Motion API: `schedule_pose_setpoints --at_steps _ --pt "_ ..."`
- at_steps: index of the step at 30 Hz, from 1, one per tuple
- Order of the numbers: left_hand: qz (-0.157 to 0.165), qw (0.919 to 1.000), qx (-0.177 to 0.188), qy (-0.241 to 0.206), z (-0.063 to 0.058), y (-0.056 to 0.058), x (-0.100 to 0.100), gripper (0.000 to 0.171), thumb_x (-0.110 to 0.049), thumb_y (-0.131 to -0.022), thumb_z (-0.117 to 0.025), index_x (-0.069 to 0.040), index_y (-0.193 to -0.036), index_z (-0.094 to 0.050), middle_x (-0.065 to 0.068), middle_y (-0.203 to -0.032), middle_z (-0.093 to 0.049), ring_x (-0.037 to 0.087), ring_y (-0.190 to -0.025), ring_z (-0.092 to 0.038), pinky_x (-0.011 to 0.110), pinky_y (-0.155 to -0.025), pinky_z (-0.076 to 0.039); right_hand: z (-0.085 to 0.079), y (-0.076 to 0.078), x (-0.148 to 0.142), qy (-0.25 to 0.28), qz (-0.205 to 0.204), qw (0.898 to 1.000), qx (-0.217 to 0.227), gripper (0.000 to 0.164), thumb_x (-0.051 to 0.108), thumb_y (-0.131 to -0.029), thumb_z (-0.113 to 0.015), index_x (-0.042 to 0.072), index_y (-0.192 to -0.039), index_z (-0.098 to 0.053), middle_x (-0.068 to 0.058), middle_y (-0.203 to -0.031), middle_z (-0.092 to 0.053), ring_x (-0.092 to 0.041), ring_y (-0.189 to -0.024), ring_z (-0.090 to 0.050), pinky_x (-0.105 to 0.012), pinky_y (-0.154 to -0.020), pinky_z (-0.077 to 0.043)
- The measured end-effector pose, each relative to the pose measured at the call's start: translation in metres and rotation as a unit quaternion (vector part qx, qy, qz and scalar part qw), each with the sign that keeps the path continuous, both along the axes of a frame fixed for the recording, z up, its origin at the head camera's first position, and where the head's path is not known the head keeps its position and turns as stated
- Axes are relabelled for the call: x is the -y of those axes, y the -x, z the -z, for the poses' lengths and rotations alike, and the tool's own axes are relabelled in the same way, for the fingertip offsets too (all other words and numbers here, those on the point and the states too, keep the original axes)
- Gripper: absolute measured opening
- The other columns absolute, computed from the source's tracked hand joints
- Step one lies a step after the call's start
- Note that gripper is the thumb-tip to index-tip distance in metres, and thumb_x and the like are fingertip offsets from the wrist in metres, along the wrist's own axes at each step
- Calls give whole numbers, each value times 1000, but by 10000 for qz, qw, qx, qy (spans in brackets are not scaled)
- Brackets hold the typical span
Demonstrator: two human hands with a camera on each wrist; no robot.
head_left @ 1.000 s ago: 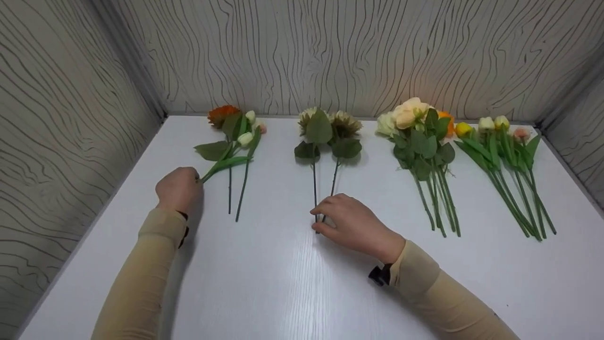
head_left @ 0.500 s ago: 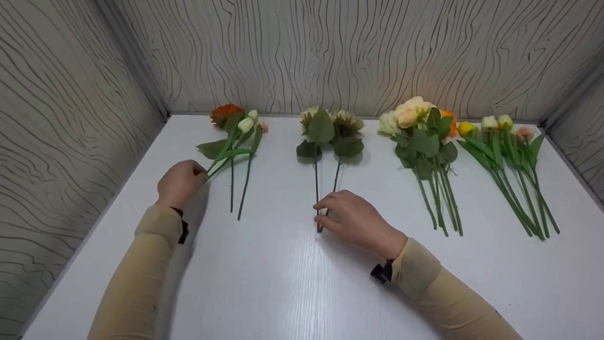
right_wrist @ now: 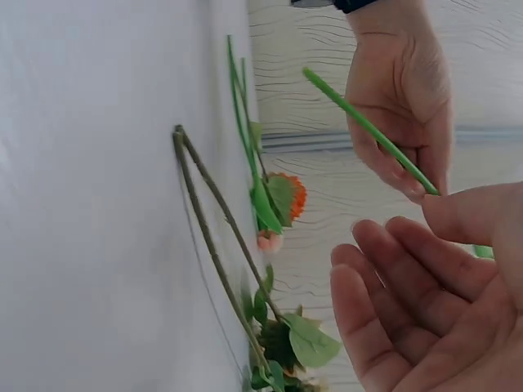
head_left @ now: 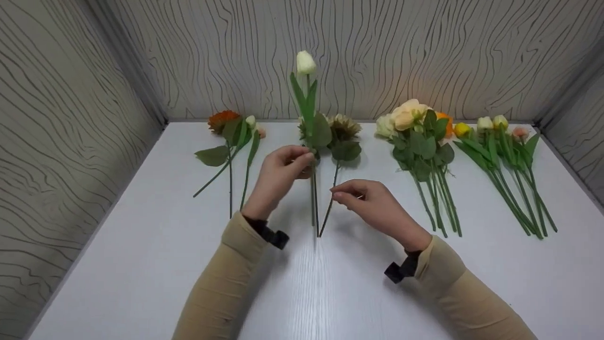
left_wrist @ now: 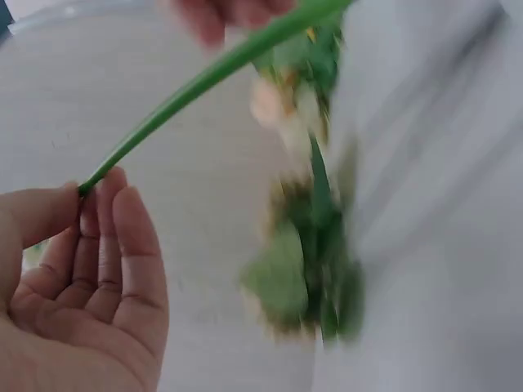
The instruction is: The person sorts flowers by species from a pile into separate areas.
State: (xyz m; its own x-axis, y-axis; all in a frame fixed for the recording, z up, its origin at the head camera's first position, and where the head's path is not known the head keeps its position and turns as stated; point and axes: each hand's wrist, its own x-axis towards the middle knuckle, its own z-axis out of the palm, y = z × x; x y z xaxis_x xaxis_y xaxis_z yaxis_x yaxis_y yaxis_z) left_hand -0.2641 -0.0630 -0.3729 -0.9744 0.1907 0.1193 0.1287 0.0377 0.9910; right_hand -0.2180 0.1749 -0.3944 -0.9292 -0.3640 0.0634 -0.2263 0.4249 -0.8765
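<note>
My left hand (head_left: 285,172) pinches the green stem of a white tulip (head_left: 306,63) between thumb and fingers. The tulip stands upright above the table, in front of two pale sunflower-like blooms (head_left: 345,126). In the left wrist view the stem (left_wrist: 188,91) runs from the fingertips up to the right. My right hand (head_left: 370,203) hovers just right of the tulip stem, over the brown stems of the pale blooms. In the right wrist view its thumb and fingers are apart, and the right hand (right_wrist: 441,294) holds nothing.
At the left lie an orange flower (head_left: 222,121), a white tulip (head_left: 250,122) and a small pink one (head_left: 261,132). To the right, a bunch of cream roses (head_left: 408,114) and a bunch of tulips (head_left: 493,123) lie on the white table (head_left: 141,264). Patterned walls enclose it.
My left hand has lifted one white tulip from the left group, carried it right to the middle and stood it upright. My right hand has risen off the brown stems, slightly to the right.
</note>
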Motion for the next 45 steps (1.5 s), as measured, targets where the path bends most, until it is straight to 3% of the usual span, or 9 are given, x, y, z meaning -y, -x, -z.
schedule_pose_setpoints --at_steps 3,8,14,27,33,38,41,43,45 --pt "197 9990 -204 -334 -5 -7 -26 24 -22 -101 -68 -5 -119 -70 11 -109 -68 26 -96 -69 37 -87 -59 -4 -1 -7 446 -12 9983 361 33 38 -101 -66 15 -124 -73 -5 -114 -73 -26 -104 -67 -54 -89 -55" --pt "251 9974 -385 -556 -9 -17 -49 21 -18 -101 -69 -5 -116 -71 10 -106 -70 24 -95 -69 35 -87 -59 -6 -7 -10 993 99 9929 655 32 35 -97 -73 11 -119 -74 -11 -109 -74 -26 -99 -69 -46 -85 -58" --pt "459 9961 -390 -652 -12 -22 -62 20 -16 -100 -70 -5 -117 -72 9 -105 -71 24 -94 -69 36 -86 -59 -4 -13 -13 1183 257 9914 503 23 32 -95 -76 13 -108 -77 -14 -101 -74 -29 -92 -70 -40 -76 -60" --pt "870 9936 -477 -546 -14 -19 -73 26 -18 -97 -73 -6 -120 -71 9 -107 -69 25 -95 -66 37 -84 -59 -1 -14 -20 1123 449 9917 433 22 33 -95 -75 13 -106 -77 -11 -100 -75 -28 -91 -71 -41 -77 -60" --pt "725 9953 -646 -41 -11 -19 -73 26 -21 -95 -76 -11 -117 -67 4 -105 -66 20 -96 -61 33 -82 -53 1 -14 -15 1097 471 9921 381 25 32 -95 -75 10 -107 -76 -16 -101 -73 -28 -89 -70 -45 -77 -60" --pt "477 9950 -829 297 -10 -20 -66 22 -20 -97 -74 -12 -116 -66 4 -103 -65 20 -93 -60 33 -81 -52 2 -11 -4 1284 493 9902 239 27 30 -96 -75 7 -111 -75 -12 -98 -73 -35 -90 -69 -46 -78 -59" --pt "413 9943 -849 501 -9 -21 -63 28 -24 -99 -72 -13 -123 -67 2 -109 -66 17 -98 -62 33 -86 -53 1 -9 -3 1319 675 9889 92 22 26 -96 -75 9 -110 -74 -10 -96 -73 -36 -88 -69 -44 -76 -60" --pt "398 9908 -976 847 -8 -23 -63 37 -28 -100 -70 -14 -134 -63 1 -118 -65 16 -104 -62 33 -90 -53 0 -6 -8 1291 867 9878 1 20 24 -96 -75 10 -110 -74 -10 -97 -73 -33 -87 -70 -41 -76 -60" --pt "387 9796 -1308 1474 -7 -26 -65 47 -31 -102 -67 -14 -144 -56 3 -129 -61 16 -112 -61 31 -94 -52 -2 -4 -20 1250 1081 9862 -71 22 24 -97 -75 9 -113 -73 -12 -98 -72 -30 -86 -70 -39 -75 -60"
